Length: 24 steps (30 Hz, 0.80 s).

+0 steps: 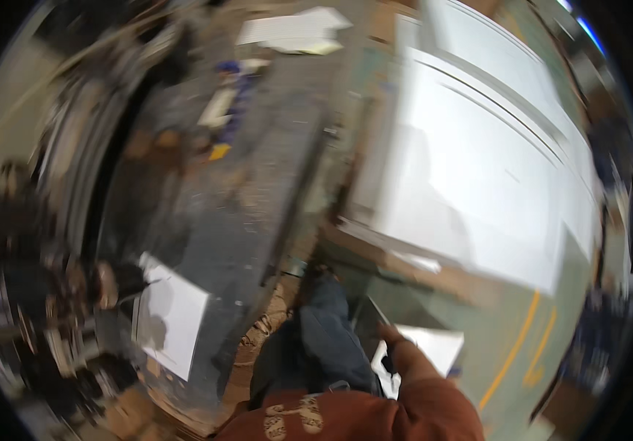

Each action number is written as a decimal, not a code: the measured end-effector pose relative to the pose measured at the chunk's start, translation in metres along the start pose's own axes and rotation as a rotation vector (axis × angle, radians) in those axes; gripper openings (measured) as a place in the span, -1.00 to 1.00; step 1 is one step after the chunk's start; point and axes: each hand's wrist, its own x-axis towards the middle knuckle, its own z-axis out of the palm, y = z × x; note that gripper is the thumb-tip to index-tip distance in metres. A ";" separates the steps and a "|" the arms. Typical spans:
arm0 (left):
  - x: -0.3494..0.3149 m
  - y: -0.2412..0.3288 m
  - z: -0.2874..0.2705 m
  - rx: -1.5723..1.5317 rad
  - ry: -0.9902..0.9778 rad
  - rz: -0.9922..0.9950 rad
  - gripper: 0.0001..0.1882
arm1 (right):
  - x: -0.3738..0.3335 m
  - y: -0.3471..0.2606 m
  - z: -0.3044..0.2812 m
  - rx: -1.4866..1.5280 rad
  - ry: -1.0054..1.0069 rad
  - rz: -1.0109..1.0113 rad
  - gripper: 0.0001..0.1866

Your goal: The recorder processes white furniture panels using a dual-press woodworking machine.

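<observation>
The picture is smeared by motion. My right hand [396, 344] reaches forward from a rust-red sleeve [434, 404] at the lower middle. It is up against a small white sheet [438, 347] and a dark thin panel [368, 316]; whether it grips either is too blurred to tell. My leg in blue jeans [324, 331] stands just left of the hand. My left hand is out of view.
A stack of large white panels [478, 184] fills the right half. A smaller white board [173, 316] lies at lower left on a grey dusty floor [258, 184]. Yellow lines [515, 353] cross the green floor at lower right. White sheets [294, 31] lie at the top.
</observation>
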 end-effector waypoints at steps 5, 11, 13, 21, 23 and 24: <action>0.017 -0.033 0.071 -0.140 0.036 -0.055 -0.57 | 0.029 -0.001 0.011 0.017 0.012 0.488 -0.38; 0.006 -0.080 0.153 -0.371 0.170 -0.183 -0.57 | 0.051 -0.053 -0.061 -0.029 -0.534 0.815 -0.51; 0.021 -0.079 0.183 -0.434 0.152 -0.155 -0.57 | 0.033 0.011 -0.085 -0.102 -0.376 0.550 -0.51; 0.035 -0.092 0.332 -0.553 0.207 -0.027 -0.58 | 0.062 0.071 -0.139 -0.262 -0.063 0.201 -0.52; 0.026 -0.096 0.373 -0.531 0.222 0.035 -0.58 | 0.069 0.076 -0.143 -0.305 -0.042 0.100 -0.52; 0.025 -0.099 0.383 -0.486 0.204 0.123 -0.58 | 0.061 0.084 -0.150 -0.318 -0.025 0.067 -0.52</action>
